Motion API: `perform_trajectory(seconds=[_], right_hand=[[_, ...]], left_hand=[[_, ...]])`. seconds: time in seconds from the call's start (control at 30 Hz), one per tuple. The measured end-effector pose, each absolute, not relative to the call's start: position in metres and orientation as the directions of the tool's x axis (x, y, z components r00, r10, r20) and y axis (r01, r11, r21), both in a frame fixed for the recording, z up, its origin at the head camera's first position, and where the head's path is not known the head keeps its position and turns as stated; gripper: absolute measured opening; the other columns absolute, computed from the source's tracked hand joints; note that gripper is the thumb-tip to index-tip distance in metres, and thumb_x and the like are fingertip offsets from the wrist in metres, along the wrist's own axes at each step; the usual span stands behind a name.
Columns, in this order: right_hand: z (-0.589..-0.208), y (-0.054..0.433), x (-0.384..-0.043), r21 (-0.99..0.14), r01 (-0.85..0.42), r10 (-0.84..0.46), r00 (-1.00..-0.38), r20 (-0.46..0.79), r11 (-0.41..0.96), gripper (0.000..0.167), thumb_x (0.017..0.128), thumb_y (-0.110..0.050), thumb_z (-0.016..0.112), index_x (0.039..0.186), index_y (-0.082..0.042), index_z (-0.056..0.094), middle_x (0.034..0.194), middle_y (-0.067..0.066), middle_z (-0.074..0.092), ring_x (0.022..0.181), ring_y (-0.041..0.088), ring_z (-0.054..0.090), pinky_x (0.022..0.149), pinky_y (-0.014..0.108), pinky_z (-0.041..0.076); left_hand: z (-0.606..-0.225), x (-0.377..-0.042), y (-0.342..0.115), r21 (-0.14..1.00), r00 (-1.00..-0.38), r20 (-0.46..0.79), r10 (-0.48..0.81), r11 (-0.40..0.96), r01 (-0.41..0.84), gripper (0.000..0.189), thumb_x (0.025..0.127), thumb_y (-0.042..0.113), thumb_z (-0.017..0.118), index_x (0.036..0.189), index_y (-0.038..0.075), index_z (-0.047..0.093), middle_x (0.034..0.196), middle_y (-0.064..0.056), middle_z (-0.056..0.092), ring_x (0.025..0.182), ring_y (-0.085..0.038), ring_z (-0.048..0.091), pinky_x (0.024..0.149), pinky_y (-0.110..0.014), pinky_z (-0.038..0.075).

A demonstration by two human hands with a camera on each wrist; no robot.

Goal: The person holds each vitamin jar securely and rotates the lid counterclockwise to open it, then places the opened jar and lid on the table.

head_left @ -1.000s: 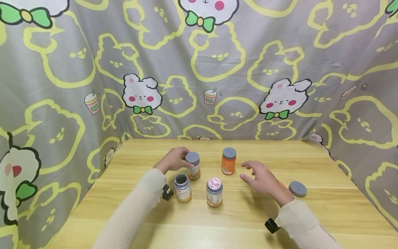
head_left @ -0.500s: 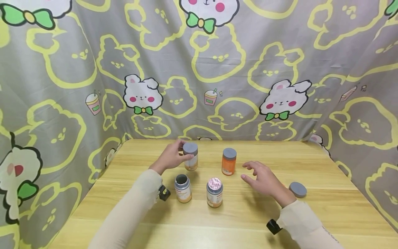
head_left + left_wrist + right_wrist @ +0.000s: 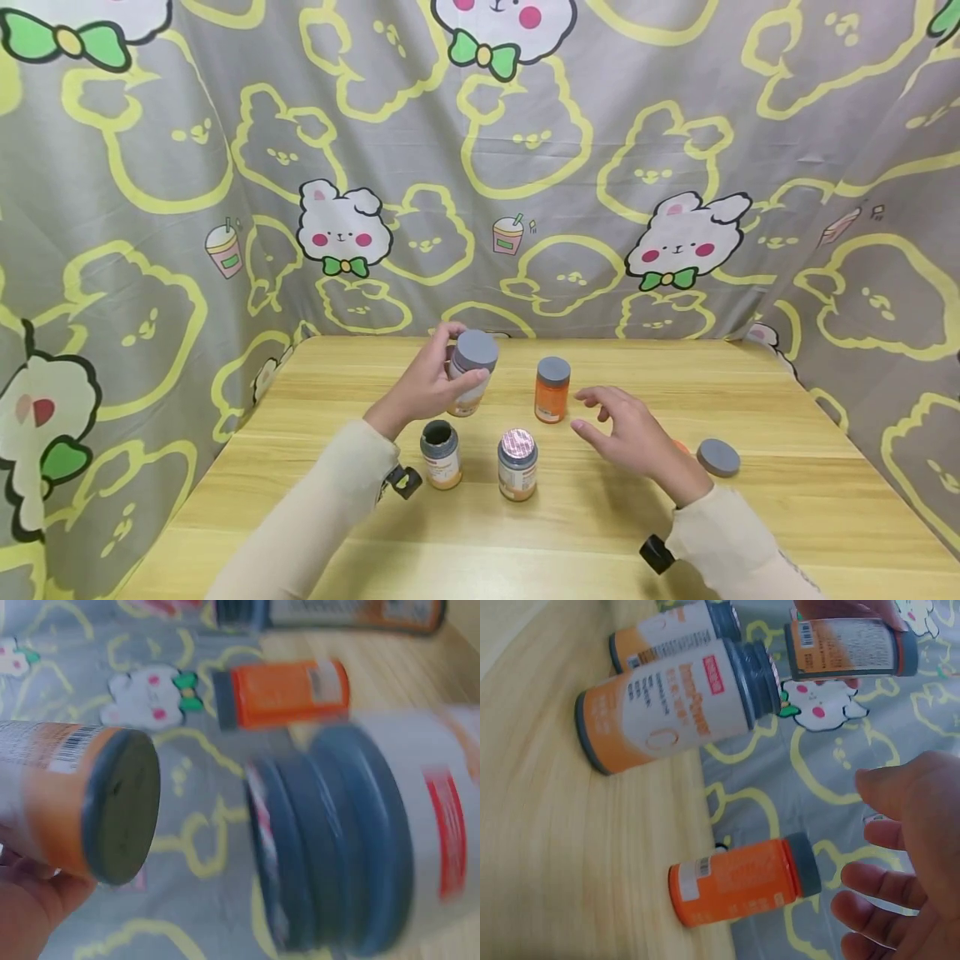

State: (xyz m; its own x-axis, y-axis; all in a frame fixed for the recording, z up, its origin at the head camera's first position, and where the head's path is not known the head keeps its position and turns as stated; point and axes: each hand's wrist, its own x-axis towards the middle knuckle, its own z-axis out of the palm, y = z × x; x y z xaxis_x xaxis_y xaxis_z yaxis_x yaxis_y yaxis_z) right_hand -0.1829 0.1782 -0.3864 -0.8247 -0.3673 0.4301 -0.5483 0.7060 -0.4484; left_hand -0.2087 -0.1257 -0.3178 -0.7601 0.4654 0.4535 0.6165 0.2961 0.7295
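My left hand (image 3: 426, 382) grips a supplement bottle (image 3: 477, 350) with a grey lid and a white-and-orange label, fingers round its far side and thumb in front. It is raised and slightly tilted; its dark base (image 3: 124, 806) shows in the left wrist view. Below it stand an uncapped bottle (image 3: 442, 463) with a dark mouth and a lidless bottle (image 3: 517, 473) with a shiny foil seal. My right hand (image 3: 633, 435) hovers with relaxed, spread fingers, holding nothing. To its left stands an orange bottle (image 3: 551, 402) with a grey lid, upright on the table.
A loose grey lid (image 3: 718, 457) lies on the wooden table (image 3: 810, 517) to the right. A small orange piece (image 3: 681, 446) peeks out beside my right wrist, mostly hidden. A grey patterned curtain (image 3: 555, 283) hangs behind and along both sides of the table.
My left hand carried the capped bottle first away from me, then raised it and shifted it a little to the right, now tilted. My right hand stays nearly in place.
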Motion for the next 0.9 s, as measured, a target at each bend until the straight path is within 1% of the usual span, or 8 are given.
perform_trajectory(seconds=[0.2,0.37,0.43,0.5,0.57,0.67,0.8,0.9], right_hand=[[-0.377,0.17,-0.175,-0.448,-0.618,-0.386,-0.771,0.507,0.646,0.032,0.088,-0.021,0.071,0.116,-0.007,0.062,0.098,0.003,0.064,0.08,0.014,0.056,0.065,0.033,0.047],[-0.374,0.164,-0.169,-0.434,-0.729,-0.441,-0.674,0.593,0.53,0.028,0.09,-0.014,0.067,0.116,-0.007,0.059,0.092,-0.003,0.063,0.077,0.01,0.057,0.062,0.03,0.047],[-0.374,0.162,-0.166,-0.43,-0.766,-0.464,-0.636,0.617,0.478,0.026,0.094,-0.018,0.063,0.117,-0.007,0.057,0.091,-0.006,0.062,0.076,0.007,0.056,0.061,0.028,0.045],[-0.373,0.16,-0.164,-0.431,-0.795,-0.488,-0.604,0.631,0.426,0.027,0.099,-0.025,0.055,0.118,-0.006,0.055,0.09,-0.007,0.062,0.075,0.005,0.054,0.061,0.026,0.045],[-0.373,0.158,-0.161,-0.438,-0.816,-0.512,-0.578,0.636,0.377,0.034,0.102,-0.034,0.047,0.121,-0.005,0.052,0.09,-0.007,0.062,0.074,0.004,0.054,0.06,0.025,0.045],[-0.373,0.155,-0.158,-0.45,-0.83,-0.55,-0.556,0.623,0.33,0.045,0.103,-0.043,0.038,0.125,-0.005,0.048,0.087,-0.008,0.062,0.072,0.003,0.053,0.058,0.024,0.045],[-0.375,0.15,-0.154,-0.457,-0.831,-0.589,-0.55,0.592,0.317,0.053,0.1,-0.053,0.038,0.127,-0.007,0.045,0.077,-0.012,0.055,0.064,-0.001,0.05,0.053,0.021,0.044],[-0.378,0.148,-0.151,-0.457,-0.83,-0.602,-0.551,0.578,0.32,0.054,0.098,-0.054,0.043,0.124,-0.007,0.047,0.071,-0.015,0.052,0.058,-0.003,0.046,0.05,0.017,0.041]], left_hand=[[-0.317,-0.188,-0.107,0.607,-0.652,0.546,0.526,0.288,0.74,0.051,0.086,0.014,0.067,0.129,-0.002,0.044,0.112,-0.017,0.053,0.094,-0.024,0.054,0.077,-0.036,0.051],[-0.318,-0.171,-0.092,0.552,-0.602,0.52,0.606,0.3,0.778,0.05,0.085,0.02,0.07,0.126,-0.001,0.051,0.109,-0.01,0.056,0.091,-0.017,0.054,0.073,-0.029,0.051],[-0.32,-0.167,-0.087,0.544,-0.591,0.501,0.632,0.3,0.783,0.049,0.085,0.022,0.072,0.125,0.0,0.053,0.107,-0.008,0.056,0.09,-0.015,0.054,0.074,-0.026,0.05],[-0.323,-0.162,-0.083,0.542,-0.59,0.481,0.648,0.309,0.782,0.05,0.085,0.024,0.073,0.124,0.0,0.054,0.106,-0.007,0.056,0.089,-0.013,0.054,0.074,-0.024,0.05],[-0.326,-0.158,-0.08,0.542,-0.6,0.458,0.656,0.329,0.773,0.052,0.084,0.027,0.075,0.124,0.001,0.054,0.106,-0.005,0.057,0.089,-0.012,0.054,0.074,-0.022,0.049],[-0.331,-0.154,-0.075,0.532,-0.624,0.422,0.658,0.377,0.758,0.059,0.08,0.033,0.08,0.124,0.002,0.054,0.107,-0.004,0.057,0.089,-0.011,0.053,0.073,-0.02,0.048],[-0.34,-0.15,-0.068,0.529,-0.664,0.349,0.661,0.446,0.722,0.072,0.069,0.04,0.087,0.122,0.005,0.054,0.105,0.0,0.057,0.087,-0.009,0.053,0.073,-0.018,0.047],[-0.346,-0.148,-0.063,0.538,-0.692,0.296,0.658,0.484,0.69,0.073,0.065,0.041,0.089,0.12,0.007,0.055,0.099,0.004,0.058,0.083,-0.006,0.055,0.071,-0.016,0.046]])
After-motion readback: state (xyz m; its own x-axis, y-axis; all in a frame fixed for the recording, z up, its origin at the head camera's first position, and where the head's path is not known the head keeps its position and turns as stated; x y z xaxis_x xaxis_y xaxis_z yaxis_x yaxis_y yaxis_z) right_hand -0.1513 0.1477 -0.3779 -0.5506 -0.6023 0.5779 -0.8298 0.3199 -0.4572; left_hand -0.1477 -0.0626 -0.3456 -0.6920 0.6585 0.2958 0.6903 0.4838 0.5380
